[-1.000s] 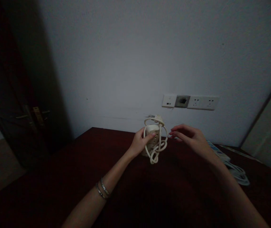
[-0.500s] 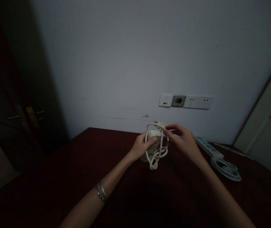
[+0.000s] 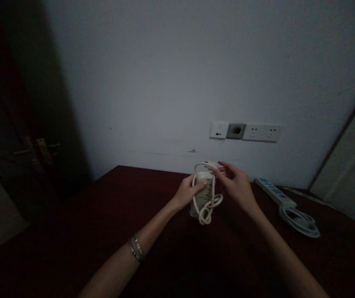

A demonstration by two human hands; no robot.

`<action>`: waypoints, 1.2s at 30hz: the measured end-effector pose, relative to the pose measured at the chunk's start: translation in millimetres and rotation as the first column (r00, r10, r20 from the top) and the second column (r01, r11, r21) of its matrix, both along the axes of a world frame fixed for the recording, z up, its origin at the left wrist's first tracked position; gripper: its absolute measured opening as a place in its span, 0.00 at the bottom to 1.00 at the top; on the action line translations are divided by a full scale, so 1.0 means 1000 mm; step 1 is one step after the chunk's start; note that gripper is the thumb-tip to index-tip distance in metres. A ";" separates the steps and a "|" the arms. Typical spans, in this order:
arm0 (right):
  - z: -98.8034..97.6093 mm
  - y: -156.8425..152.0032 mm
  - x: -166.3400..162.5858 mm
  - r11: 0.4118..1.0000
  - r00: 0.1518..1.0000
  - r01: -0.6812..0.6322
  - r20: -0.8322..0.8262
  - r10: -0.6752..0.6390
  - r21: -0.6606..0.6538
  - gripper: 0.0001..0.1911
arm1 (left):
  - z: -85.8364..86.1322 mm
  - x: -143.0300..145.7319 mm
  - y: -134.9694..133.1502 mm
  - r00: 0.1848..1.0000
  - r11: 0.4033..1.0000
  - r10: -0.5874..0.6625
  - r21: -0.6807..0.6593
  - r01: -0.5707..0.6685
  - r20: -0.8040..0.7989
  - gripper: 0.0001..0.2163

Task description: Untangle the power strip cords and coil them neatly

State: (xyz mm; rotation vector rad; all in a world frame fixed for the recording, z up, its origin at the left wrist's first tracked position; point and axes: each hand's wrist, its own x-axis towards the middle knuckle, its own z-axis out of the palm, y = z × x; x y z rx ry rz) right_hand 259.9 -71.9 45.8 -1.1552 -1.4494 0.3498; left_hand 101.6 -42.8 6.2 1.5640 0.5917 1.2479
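Note:
My left hand grips a cream power strip upright above the dark red table. Its cream cord is wound in loops round the strip and hangs below it. My right hand is at the strip's top right, fingers pinched on the cord beside its plug. Bracelets sit on my left wrist.
A second white power strip with a coiled white cord lies on the table at the right. Wall sockets sit on the white wall behind. A dark door stands at the left, a pale door at the right.
My right hand has moved left from free air onto the cord at the strip's top. The strip has sunk a little toward the table.

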 end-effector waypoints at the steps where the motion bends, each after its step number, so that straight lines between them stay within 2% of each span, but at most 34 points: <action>1: 0.000 -0.001 -0.001 1.000 1.000 -0.003 -0.009 0.003 -0.028 0.29 | -0.001 0.000 0.001 1.000 1.000 0.000 -0.003 0.000 -0.002 0.18; 4: 0.001 -0.003 -0.004 0.998 1.000 -0.006 -0.012 0.006 -0.065 0.29 | -0.003 0.001 0.003 1.000 1.000 -0.003 0.003 0.003 -0.021 0.18; 16: -0.009 0.006 0.001 0.998 1.000 -0.005 0.027 0.007 -0.064 0.30 | -0.009 -0.004 0.011 0.995 0.998 -0.031 0.052 0.036 -0.096 0.18; 18: -0.009 0.006 0.001 0.999 0.998 0.016 0.055 -0.014 -0.038 0.28 | -0.007 -0.006 0.012 0.988 0.996 -0.056 0.064 0.066 -0.145 0.19; 22: -0.009 0.005 0.001 0.997 0.988 0.069 0.138 -0.072 0.023 0.26 | 0.004 -0.018 0.016 0.919 0.980 -0.138 0.085 0.181 -0.370 0.22; 24: -0.009 0.006 0.001 0.996 0.984 0.074 0.158 -0.082 0.056 0.25 | 0.011 -0.024 0.017 0.901 0.985 -0.062 0.122 0.126 -0.430 0.23; 28: -0.009 0.007 0.000 0.994 0.982 0.066 0.172 -0.079 0.082 0.24 | 0.025 -0.024 0.018 0.909 0.961 0.160 0.270 -0.055 -0.384 0.19; 32: -0.009 0.006 -0.001 0.994 0.983 0.050 0.169 -0.065 0.093 0.23 | 0.035 -0.015 0.018 0.880 0.871 0.306 0.481 -0.105 -0.363 0.15; 34: -0.009 0.006 -0.002 0.994 0.982 0.044 0.179 -0.061 0.101 0.22 | 0.037 -0.014 0.021 0.849 0.833 0.356 0.545 -0.098 -0.392 0.14; 36: -0.009 0.006 -0.002 0.993 0.979 0.041 0.195 -0.063 0.115 0.22 | 0.036 -0.014 0.024 0.832 0.820 0.366 0.568 -0.076 -0.417 0.14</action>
